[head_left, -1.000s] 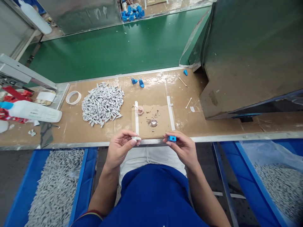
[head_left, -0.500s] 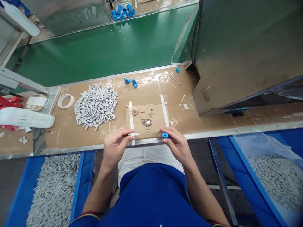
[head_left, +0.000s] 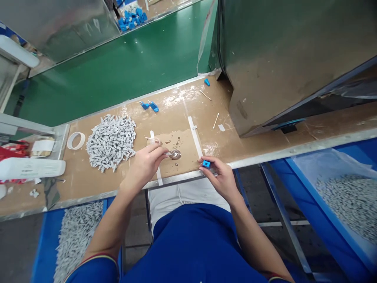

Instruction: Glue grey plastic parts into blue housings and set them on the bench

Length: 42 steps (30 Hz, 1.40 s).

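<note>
While our right hand point(head_left: 221, 177) pinches a small blue block point(head_left: 206, 164) at the bench edge point(head_left: 265, 158), our left hand point(head_left: 146, 165) holds a thin white stick point(head_left: 168, 154) against the round metal dish point(head_left: 175, 154).

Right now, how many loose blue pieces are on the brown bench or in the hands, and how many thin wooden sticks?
Blue pieces: 4, one in the right hand, a pair at the back edge, one by the metal housing.
Wooden sticks: 2.
Total: 6.
</note>
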Tool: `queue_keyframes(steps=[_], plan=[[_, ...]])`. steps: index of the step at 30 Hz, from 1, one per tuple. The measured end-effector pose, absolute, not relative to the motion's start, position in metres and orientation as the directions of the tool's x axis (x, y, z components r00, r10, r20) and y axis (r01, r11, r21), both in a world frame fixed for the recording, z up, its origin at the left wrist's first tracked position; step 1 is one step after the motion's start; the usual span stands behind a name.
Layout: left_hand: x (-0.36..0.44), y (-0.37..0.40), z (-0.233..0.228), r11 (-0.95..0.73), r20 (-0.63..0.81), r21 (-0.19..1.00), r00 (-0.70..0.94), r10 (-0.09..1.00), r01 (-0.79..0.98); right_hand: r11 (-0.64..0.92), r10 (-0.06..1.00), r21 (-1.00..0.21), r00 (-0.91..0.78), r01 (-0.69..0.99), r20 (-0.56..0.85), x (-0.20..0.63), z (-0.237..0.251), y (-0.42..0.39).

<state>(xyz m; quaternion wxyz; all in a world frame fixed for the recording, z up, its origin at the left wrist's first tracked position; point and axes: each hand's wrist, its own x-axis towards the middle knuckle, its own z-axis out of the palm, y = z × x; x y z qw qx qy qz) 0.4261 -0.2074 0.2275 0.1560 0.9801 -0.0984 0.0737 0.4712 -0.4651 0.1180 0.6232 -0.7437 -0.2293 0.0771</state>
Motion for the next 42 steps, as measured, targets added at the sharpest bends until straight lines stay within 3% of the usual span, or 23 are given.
queue_keyframes(steps=[6,13,20,24,26,28,31,42], plan=[[0.445,-0.216,0.224,-0.952,-0.014,0.104,0.957,-0.29,-0.287,-0.108,0.448,-0.952,0.869,0.285,0.209,0.472,0.113,-0.467],[0.448,-0.22,0.227,-0.96,-0.079,0.091,0.959,-0.271,-0.264,-0.1,0.452,-0.916,0.838,0.388,0.306,0.477,0.122,-0.467],[0.437,-0.214,0.231,-0.95,0.155,0.249,0.976,-0.155,-0.191,-0.111,0.435,-0.899,0.834,0.423,0.339,0.48,0.13,-0.464],[0.423,-0.222,0.228,-0.863,0.255,0.495,0.966,0.04,-0.095,-0.091,0.438,-0.894,0.824,0.44,0.36,0.477,0.141,-0.456],[0.412,-0.23,0.228,-0.769,0.243,0.639,0.958,0.151,-0.041,-0.069,0.434,-0.891,0.817,0.449,0.379,0.474,0.149,-0.45],[0.402,-0.239,0.23,-0.669,0.21,0.743,0.958,0.194,-0.027,-0.042,0.438,-0.889,0.808,0.457,0.395,0.471,0.157,-0.444],[0.391,-0.249,0.236,-0.601,0.213,0.795,0.965,0.151,-0.082,-0.001,0.458,-0.884,0.786,0.468,0.416,0.468,0.168,-0.438],[0.384,-0.256,0.25,-0.672,0.293,0.713,0.956,0.028,-0.199,0.027,0.494,-0.865,0.745,0.502,0.448,0.462,0.178,-0.436]])
